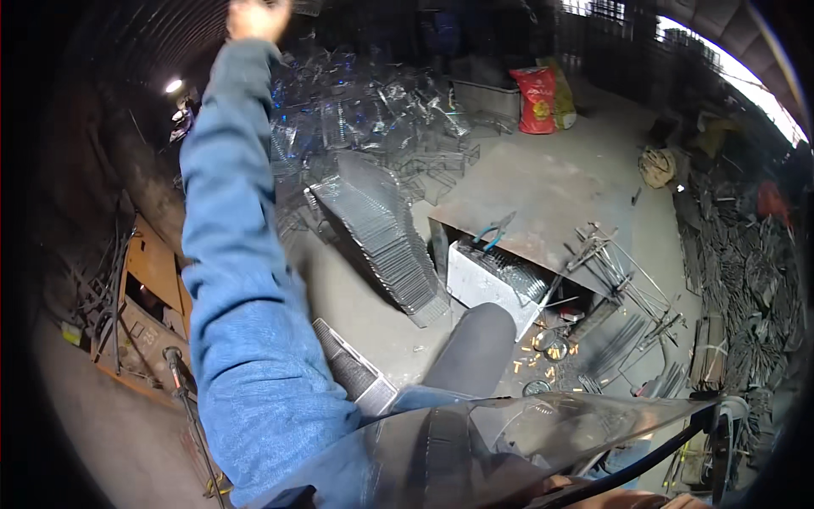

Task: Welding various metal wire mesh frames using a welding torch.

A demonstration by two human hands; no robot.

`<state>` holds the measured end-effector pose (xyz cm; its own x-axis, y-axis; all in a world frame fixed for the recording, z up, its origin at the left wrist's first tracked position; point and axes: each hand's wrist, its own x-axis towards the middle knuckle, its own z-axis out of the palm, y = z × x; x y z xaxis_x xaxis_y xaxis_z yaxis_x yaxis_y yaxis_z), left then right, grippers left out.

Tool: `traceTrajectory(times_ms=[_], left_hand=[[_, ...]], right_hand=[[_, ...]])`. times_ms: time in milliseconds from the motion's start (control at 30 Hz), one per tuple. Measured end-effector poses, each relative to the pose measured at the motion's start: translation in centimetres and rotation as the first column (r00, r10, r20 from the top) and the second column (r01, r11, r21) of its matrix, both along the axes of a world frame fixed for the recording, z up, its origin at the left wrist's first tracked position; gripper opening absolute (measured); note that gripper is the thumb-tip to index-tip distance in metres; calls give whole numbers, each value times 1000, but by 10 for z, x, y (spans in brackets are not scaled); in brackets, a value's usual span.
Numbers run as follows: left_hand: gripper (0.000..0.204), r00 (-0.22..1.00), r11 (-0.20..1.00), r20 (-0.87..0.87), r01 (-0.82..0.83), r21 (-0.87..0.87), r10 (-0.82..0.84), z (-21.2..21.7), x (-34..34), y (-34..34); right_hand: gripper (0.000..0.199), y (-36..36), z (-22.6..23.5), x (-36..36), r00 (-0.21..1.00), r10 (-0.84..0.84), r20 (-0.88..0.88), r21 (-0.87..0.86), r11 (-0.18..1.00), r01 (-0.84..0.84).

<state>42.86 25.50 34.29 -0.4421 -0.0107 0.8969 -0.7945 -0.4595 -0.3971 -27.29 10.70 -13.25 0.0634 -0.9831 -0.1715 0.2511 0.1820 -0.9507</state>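
Observation:
My left arm, in a blue denim sleeve, stretches far forward along the left side. My left hand [257, 20] is smeared and cut by the top edge, so its fingers and anything in them cannot be made out. It is nearest a heap of wire frames [356, 110]. Below that heap leans a long stack of bent wire pieces [381, 225]. Across the lower edge lies a clear visor [509, 424]. Patches of skin under it may be my right hand [670, 502], with fingers hidden. Blue-handled pliers [494, 231] rest on a white box [483, 284] filled with wire pieces.
A metal sheet [517, 187] lies beyond the box, with a rod frame [615, 267] at its right. Bundled metal strips [738, 280] line the right side. A red bag [536, 100] stands at the back. An orange-brown machine [140, 331] stands left, beside scattered cables.

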Motion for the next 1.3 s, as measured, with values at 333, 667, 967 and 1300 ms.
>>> traceTrajectory(times_ms=[333, 667, 967, 1300], left_hand=[[51, 536, -237, 118, 158, 959, 836, -411, 37, -16], [33, 550, -180, 128, 42, 983, 825, -395, 56, -50], [27, 543, -208, 202, -52, 977, 815, -319, 92, -13], [31, 717, 663, -508, 86, 744, 478, -228, 67, -20]], right_hand=[[25, 62, 1, -26, 979, -160, -130, 34, 986, 165], [24, 136, -55, 26, 876, 336, -346, 257, 932, -256], [24, 132, -67, 49, 898, 424, -120, 587, 759, -280], [40, 162, -36, 59, 502, 352, -790, 205, 923, -324]])
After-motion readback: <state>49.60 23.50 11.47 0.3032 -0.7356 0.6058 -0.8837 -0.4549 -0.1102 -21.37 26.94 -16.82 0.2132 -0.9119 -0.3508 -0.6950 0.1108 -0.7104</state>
